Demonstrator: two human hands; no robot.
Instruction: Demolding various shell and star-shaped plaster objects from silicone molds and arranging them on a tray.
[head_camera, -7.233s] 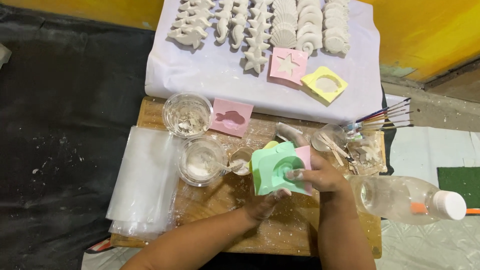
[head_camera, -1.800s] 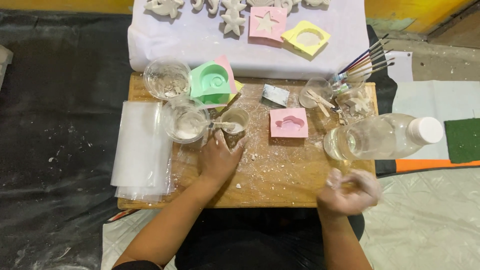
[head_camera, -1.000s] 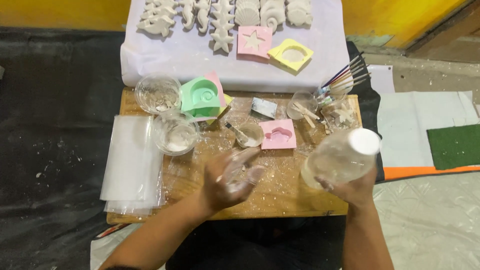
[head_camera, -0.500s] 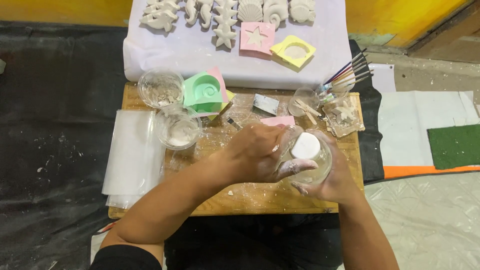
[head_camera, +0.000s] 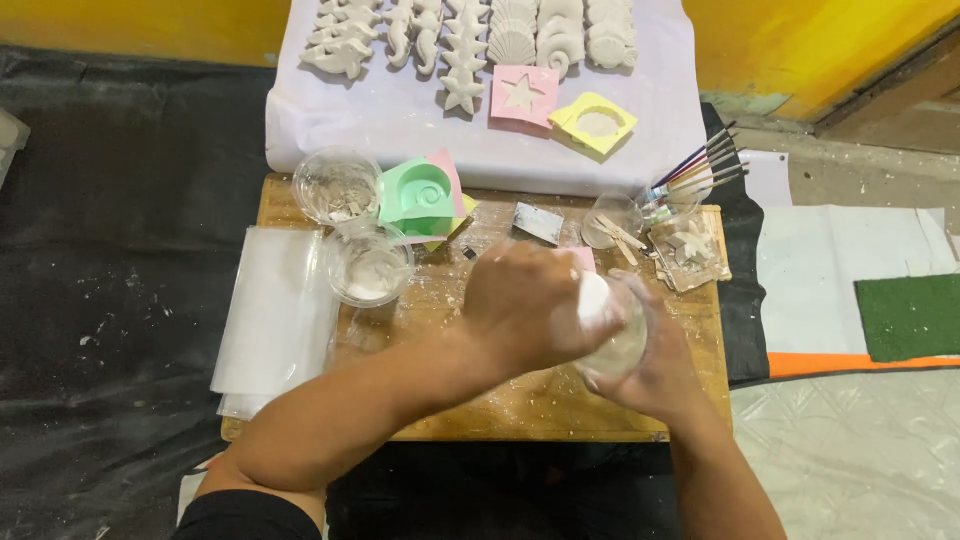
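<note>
Clear plastic bottle, over table front edge: right hand wrapped round body, left hand clamped on white cap. Likely light, thin-walled, squashy, dusty-slick; best gripped mid-body, firmly at cap.

There is only one view, from a camera on the person's head. It looks almost straight down on the wooden board, from quite near. The forearms enter from the near edge. The far side shows a white cloth, the right side the floor.
</note>
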